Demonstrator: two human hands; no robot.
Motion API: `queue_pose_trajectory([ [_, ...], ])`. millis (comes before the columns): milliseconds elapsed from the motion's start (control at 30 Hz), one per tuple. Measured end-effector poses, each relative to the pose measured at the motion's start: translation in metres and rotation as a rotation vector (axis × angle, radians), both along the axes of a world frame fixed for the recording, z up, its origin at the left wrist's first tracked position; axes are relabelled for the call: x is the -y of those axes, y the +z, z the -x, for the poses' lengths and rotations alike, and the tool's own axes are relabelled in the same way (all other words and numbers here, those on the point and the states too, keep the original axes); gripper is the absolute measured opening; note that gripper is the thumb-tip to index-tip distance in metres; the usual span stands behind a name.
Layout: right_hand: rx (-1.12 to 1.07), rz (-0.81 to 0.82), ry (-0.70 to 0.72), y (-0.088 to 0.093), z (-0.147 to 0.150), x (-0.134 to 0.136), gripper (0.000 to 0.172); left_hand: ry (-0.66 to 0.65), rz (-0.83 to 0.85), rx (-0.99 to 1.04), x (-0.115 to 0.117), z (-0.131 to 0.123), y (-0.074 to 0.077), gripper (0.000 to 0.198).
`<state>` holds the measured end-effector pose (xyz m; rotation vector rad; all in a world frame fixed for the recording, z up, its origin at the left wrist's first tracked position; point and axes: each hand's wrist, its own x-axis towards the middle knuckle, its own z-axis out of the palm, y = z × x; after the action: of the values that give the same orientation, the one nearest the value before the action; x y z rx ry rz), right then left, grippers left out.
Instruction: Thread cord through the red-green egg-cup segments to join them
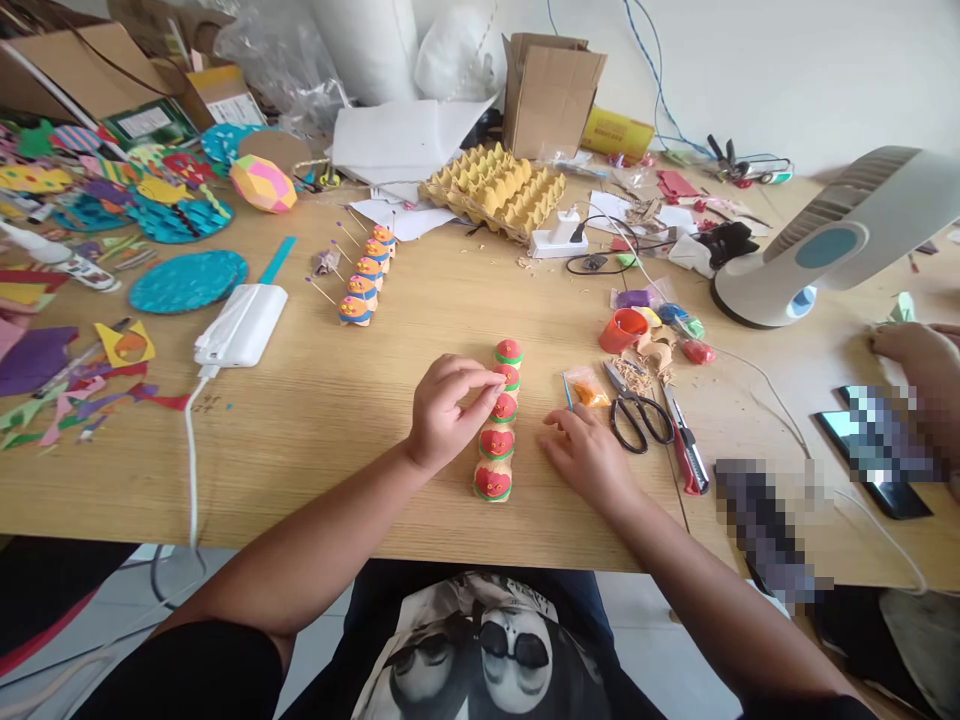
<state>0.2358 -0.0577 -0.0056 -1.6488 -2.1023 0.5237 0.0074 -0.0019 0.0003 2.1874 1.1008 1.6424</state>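
Observation:
A strip of red-topped bumps with green bands (495, 442), apparently cut from egg carton with clay faces, stands in front of me on the table. My left hand (452, 412) is over its left side, thumb and forefinger pinched at the second bump from the far end; anything between them is too small to make out. To the right of the strip, my right hand (589, 458) lies on the table, fingers loosely bent and apart, holding nothing visible. Just beyond its fingertips are a thin blue stick (567, 390) and a small bag of orange clay (589, 392).
Black-handled scissors (637, 408) and a red utility knife (686, 445) lie right of my right hand. A similar blue-and-orange strip (366, 280) stands farther left. Beyond are a yellow egg tray (495, 190), a white fan (817, 240) and a power bank (241, 325). Another person's hand (911, 350) is far right.

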Motion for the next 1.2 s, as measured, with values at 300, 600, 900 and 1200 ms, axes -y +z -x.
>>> queue_pose_trajectory([
  [300, 0.172, -0.015, 0.057, -0.011, 0.006, -0.002, 0.015, 0.005, 0.010, 0.024, -0.002, 0.000, 0.001, 0.006],
  [600, 0.079, -0.231, -0.207, 0.025, -0.046, -0.022, 0.016, 0.005, 0.062, 0.071, -0.004, 0.000, -0.001, 0.006],
  [900, 0.228, -0.089, -0.439, 0.013, -0.113, -0.069, 0.020, 0.018, 0.127, 0.182, -0.010, 0.003, -0.005, 0.006],
  [1200, 0.259, -0.066, -0.477, 0.015, -0.127, -0.080, 0.015, -0.019, 0.477, 0.550, -0.017, -0.001, -0.016, 0.023],
])
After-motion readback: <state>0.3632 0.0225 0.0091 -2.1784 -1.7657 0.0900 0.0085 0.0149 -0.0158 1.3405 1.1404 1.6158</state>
